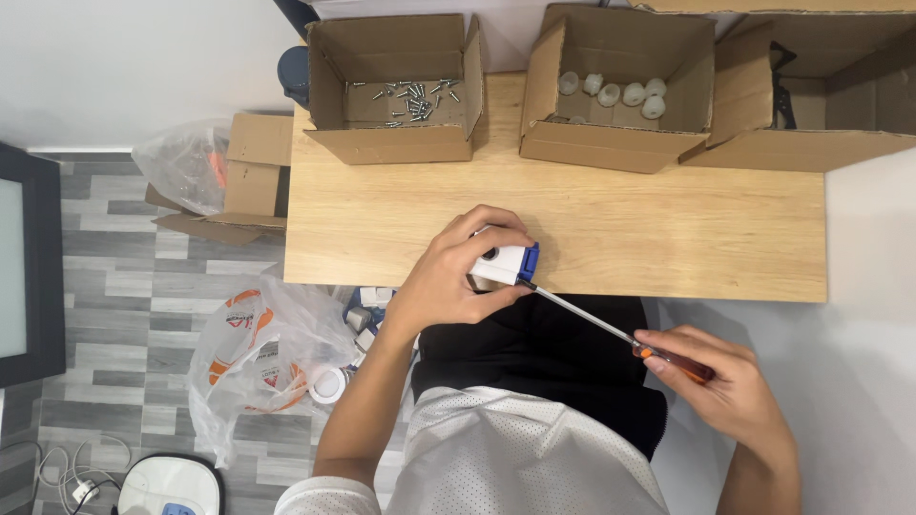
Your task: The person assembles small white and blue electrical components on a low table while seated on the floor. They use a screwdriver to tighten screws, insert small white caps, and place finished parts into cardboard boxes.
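Head view: left hand [444,281] has its fingers clamped on a white and blue plastic part [506,264] at the table [592,224] edge, steadying it. Right hand [720,386] fingers grip the screwdriver [611,329], tip meeting the part.

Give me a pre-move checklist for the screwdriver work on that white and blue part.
1. Left hand grips the white and blue part: ok.
2. Right hand holds the screwdriver by its handle: ok.
3. Tip meets the part's blue end: ok.
4. Tip seated in a screw head: cannot tell.
5. Part resting on the wooden table: cannot tell, it sits at the edge.
6. Screws to hand in the left cardboard box: ok.
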